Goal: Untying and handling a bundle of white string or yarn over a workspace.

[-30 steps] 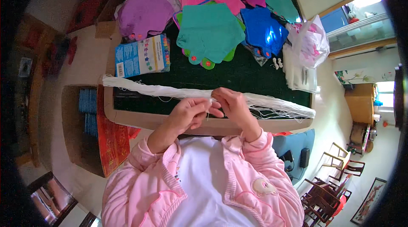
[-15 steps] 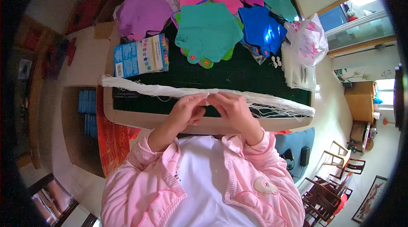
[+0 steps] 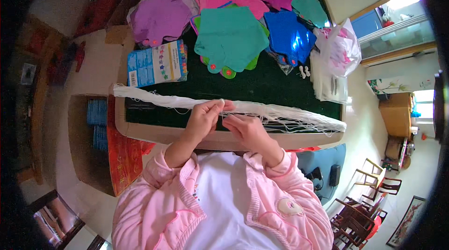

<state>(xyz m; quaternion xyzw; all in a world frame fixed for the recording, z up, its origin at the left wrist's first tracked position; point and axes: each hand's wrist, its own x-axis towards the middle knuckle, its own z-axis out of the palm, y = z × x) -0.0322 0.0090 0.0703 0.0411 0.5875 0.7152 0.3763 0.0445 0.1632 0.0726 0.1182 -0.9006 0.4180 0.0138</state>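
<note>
A long hank of white string (image 3: 285,112) stretches from left to right along the near side of the dark green table surface. My left hand (image 3: 205,118) is at the middle of the hank, thumb and forefinger pinched on white string. Just right of it and a little closer to me is my right hand (image 3: 250,130), its fingertips pressed together below the hank. Whatever those right fingertips hold is too thin to make out. The two hands are slightly apart. Loose strands hang from the hank's right part.
Stacked felt-like shapes, teal (image 3: 229,34), purple (image 3: 163,18) and blue (image 3: 290,37), cover the far side. Blue-and-white packets (image 3: 156,62) lie left, a white plastic bag (image 3: 341,48) right. An open cardboard box (image 3: 79,142) stands left of the table's pale front edge (image 3: 145,129).
My fingertips were together at the hank. The right hand has drawn down toward me and apart from the left, which has turned slightly with its pinch raised.
</note>
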